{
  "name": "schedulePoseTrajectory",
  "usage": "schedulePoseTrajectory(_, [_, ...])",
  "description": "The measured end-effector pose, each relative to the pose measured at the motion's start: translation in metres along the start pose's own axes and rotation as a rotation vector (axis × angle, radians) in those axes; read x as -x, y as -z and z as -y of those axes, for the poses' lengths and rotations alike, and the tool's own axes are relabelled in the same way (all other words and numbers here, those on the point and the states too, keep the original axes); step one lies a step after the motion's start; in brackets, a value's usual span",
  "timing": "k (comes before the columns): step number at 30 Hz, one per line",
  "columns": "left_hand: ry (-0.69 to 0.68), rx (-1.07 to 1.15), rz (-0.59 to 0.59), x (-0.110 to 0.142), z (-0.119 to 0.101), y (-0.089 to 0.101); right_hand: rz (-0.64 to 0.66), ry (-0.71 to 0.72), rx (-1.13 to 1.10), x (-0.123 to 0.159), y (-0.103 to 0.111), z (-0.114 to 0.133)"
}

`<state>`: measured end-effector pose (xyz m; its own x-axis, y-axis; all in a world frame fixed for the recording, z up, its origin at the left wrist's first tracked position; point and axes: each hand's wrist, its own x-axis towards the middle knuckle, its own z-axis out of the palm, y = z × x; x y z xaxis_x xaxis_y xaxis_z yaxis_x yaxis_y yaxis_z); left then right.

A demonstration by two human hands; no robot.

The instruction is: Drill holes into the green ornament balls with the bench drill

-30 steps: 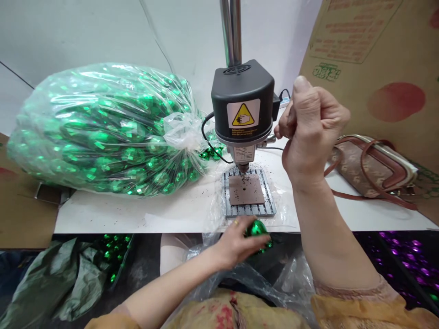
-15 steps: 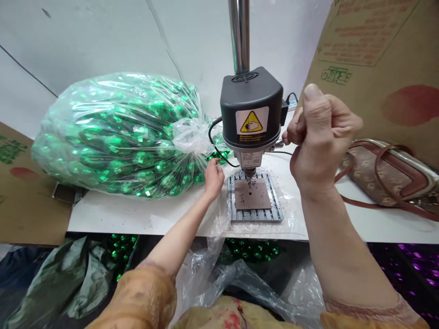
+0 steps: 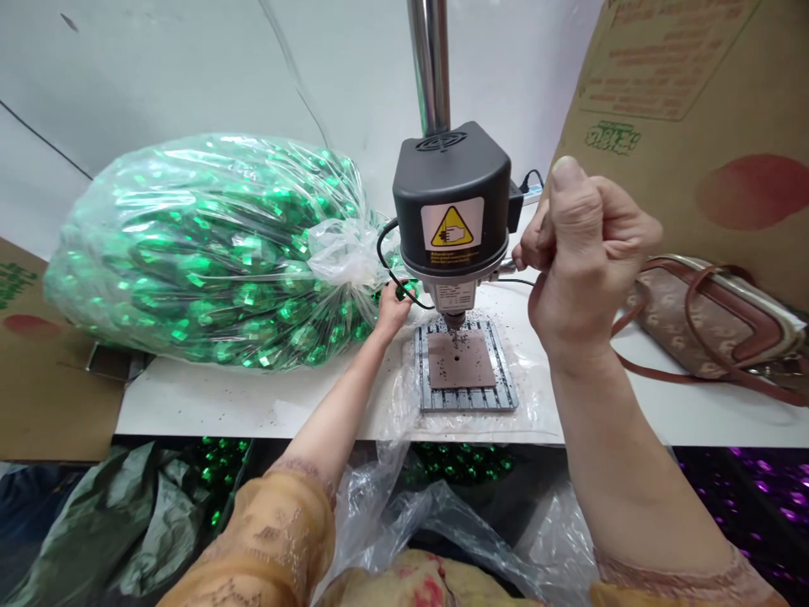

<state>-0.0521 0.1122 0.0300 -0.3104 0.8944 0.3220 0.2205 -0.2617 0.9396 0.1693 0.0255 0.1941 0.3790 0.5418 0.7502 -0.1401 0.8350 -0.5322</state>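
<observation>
A small bench drill press (image 3: 452,202) stands on a white table (image 3: 253,396), its bit just above a brown pad on a ribbed base plate (image 3: 464,367). My right hand (image 3: 585,253) is a closed fist around the press lever at the machine's right side. My left hand (image 3: 392,308) reaches to the mouth of a big clear bag of shiny green balls (image 3: 202,253), fingers curled on a green ball (image 3: 404,289) beside the black cable.
A patterned handbag (image 3: 701,316) lies on the table at right, before a leaning cardboard box (image 3: 695,110). Below the table edge are clear plastic bags (image 3: 404,506) with green balls, purple balls (image 3: 758,489) at right, and dark plastic at left.
My left hand dropped a green ball into the bag below the table, then reached up to the big bag's mouth and closed on another. The right fist stayed on the lever.
</observation>
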Motion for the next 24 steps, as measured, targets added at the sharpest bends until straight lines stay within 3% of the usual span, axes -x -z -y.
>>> schedulePoseTrajectory(5, [0.121,0.114,0.000,0.066,-0.014,0.022,-0.008,-0.023,-0.026,0.000,0.000,0.000])
schedulePoseTrajectory(10, [0.199,0.252,0.127,0.119,-0.028,0.010,-0.010,-0.012,-0.030,-0.001,-0.001,0.000])
schedulePoseTrajectory(15, [0.189,0.234,0.211,0.122,-0.024,-0.009,-0.009,-0.024,0.013,-0.001,-0.001,-0.001])
schedulePoseTrajectory(24, [0.164,0.276,0.260,0.122,-0.015,-0.017,0.002,-0.046,0.010,0.002,0.002,-0.002])
